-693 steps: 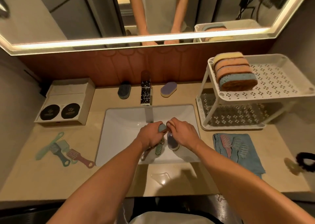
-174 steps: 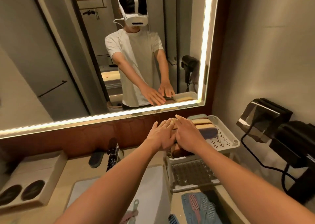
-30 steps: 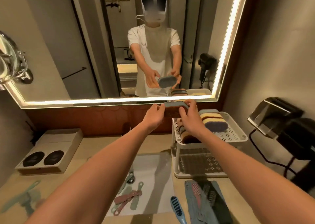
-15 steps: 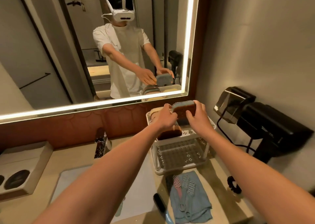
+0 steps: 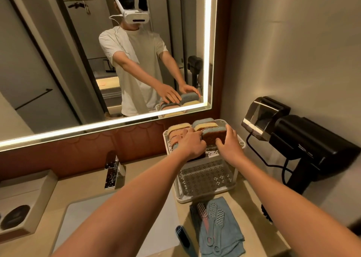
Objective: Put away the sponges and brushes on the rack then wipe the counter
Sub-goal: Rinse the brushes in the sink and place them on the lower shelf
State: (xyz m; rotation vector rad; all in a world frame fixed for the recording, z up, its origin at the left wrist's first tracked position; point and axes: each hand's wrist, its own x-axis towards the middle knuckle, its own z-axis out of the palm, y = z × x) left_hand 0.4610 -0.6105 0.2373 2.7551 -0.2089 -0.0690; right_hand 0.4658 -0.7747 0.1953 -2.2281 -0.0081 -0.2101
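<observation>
Blue-topped sponge (image 5: pixel 214 137): on the top tier of the rack (image 5: pixel 207 179), just right of the sponge row (image 5: pixel 178 132) | right hand (image 5: pixel 230 146): we note thumb and fingers curled round its right end | left hand (image 5: pixel 192 146): fingers straight, pressing its left end | brushes (image 5: pixel 212 212): on the blue cloth (image 5: pixel 222 241) before the rack | dryer (image 5: pixel 304 145): lettering too small for us to read

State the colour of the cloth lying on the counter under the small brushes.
The cloth is light blue; the head view shows it best.

There are one rack (image 5: pixel 207 179), at least five sponges (image 5: pixel 214 137) (some hidden), four brushes (image 5: pixel 202 210), one cloth (image 5: pixel 231 239) and one dryer (image 5: pixel 304 139).
</observation>
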